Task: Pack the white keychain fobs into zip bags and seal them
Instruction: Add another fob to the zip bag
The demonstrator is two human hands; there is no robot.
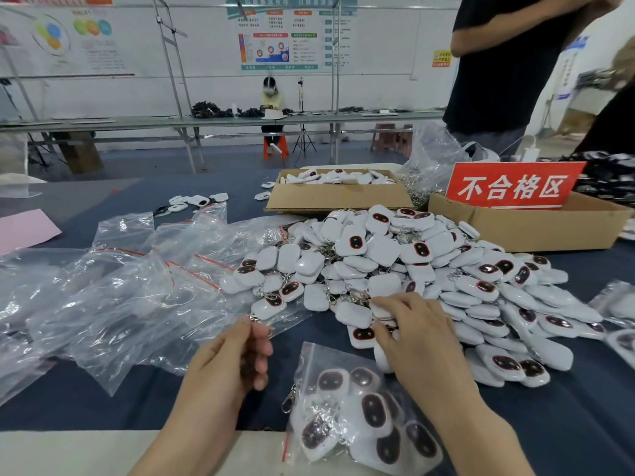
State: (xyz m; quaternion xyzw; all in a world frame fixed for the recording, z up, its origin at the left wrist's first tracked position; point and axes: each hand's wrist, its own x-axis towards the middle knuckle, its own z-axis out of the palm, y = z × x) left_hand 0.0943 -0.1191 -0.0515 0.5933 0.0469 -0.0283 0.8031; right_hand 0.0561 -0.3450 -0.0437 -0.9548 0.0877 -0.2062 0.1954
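The left hand (237, 352) pinches the metal clasp of a white fob (268, 308) beside the empty zip bags (137, 286). The right hand (412, 334) rests bent fingers on the fob pile (429, 266); whether it grips one is unclear. A filled zip bag (357, 417) lies on the table (567, 424) between the wrists.

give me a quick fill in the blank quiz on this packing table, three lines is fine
1. The right hand rests on the pile of white keychain ____.
2. The empty zip bags lie to the ____ of that pile.
3. The sign standing in the cardboard box is ____ with white characters.
Missing words: fobs; left; red.
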